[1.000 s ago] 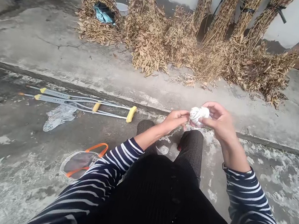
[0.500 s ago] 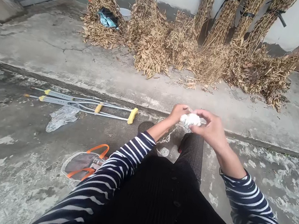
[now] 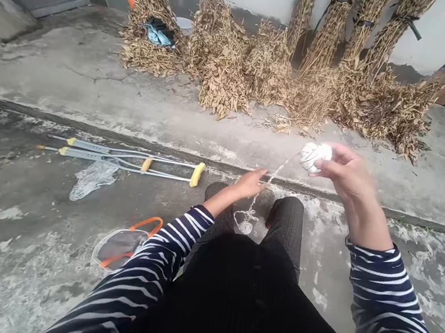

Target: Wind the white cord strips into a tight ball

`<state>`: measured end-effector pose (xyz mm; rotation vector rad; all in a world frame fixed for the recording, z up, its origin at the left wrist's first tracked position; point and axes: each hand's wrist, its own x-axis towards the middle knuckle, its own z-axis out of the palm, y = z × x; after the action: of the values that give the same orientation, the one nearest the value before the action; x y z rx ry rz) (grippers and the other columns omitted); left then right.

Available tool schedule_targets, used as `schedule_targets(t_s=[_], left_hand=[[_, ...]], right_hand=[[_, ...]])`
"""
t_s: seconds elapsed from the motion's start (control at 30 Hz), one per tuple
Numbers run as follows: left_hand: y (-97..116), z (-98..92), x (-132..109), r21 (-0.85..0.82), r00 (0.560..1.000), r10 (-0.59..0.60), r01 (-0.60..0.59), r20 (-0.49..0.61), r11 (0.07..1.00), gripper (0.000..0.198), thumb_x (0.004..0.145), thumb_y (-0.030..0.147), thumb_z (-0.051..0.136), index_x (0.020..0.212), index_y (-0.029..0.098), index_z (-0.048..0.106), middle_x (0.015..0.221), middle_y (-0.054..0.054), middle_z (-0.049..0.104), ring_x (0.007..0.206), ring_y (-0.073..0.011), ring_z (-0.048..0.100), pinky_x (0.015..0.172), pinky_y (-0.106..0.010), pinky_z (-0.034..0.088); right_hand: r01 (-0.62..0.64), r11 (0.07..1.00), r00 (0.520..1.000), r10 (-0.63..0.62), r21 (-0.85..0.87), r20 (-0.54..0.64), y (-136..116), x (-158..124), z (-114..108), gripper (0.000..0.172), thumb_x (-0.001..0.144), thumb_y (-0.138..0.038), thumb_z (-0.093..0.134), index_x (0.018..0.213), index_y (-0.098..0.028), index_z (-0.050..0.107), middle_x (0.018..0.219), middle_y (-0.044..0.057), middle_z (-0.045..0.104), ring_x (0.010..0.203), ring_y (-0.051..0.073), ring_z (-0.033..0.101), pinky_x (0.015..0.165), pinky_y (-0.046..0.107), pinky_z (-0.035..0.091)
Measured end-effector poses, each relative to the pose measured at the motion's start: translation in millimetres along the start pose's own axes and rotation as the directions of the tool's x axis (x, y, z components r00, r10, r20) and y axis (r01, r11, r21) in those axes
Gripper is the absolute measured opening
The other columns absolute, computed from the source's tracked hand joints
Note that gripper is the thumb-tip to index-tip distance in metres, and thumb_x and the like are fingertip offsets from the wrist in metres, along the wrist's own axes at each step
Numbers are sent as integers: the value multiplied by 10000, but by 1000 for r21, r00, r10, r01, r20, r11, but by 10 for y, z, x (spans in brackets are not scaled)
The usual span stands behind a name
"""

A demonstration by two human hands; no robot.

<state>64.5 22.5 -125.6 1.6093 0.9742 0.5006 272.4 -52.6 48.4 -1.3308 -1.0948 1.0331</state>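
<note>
A ball of white cord is held in my right hand, its fingers closed round the right side. From the ball a strand of cord slants down to my left hand, which grips it between thumb and fingers. Below that hand the strand hangs on in loops between my knees. It leads to a small white coil of cord on the ground between my legs.
Crutches with yellow pads and a crumpled clear plastic bag lie to the left. Nearer me sits a bag with orange handles. A raised concrete step runs across, with dried plant stalks heaped along the wall.
My hands have moved apart. The right hand has carried the ball up and to the right, while the left has dropped lower, drawing the strand out between them.
</note>
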Motion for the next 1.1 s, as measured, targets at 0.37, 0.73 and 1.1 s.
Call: schedule_targets(t_s=[0.37,0.73,1.1], left_hand=[[748,202,145,-429,952,278,-306,-128,850,205,896,180,646,1071,118,732,844,-61,748,711,-144,684,655,-240,569],[477,225,206,-514,984,166,-176,-66,839,139,920,128,556,881,90,685,727,-30,692,591,-105,652,579,-233,575],[121,300,101,-403,995,79,-96,-58,910,138,882,97,529,857,94,665,917,-86,706,831,-127,696,566,-168,567]], right_hand=[[-112,991,993,109,75,48,240,44,211,461,476,-238,941,890,-180,749,880,40,741,767,194,694,595,326,641],[51,999,997,-49,20,-67,209,-26,240,419,514,-244,914,892,-177,746,875,36,726,766,177,657,590,316,629],[248,959,926,-276,-138,-256,455,218,229,396,614,-262,821,992,-189,731,998,61,714,912,230,663,659,350,613]])
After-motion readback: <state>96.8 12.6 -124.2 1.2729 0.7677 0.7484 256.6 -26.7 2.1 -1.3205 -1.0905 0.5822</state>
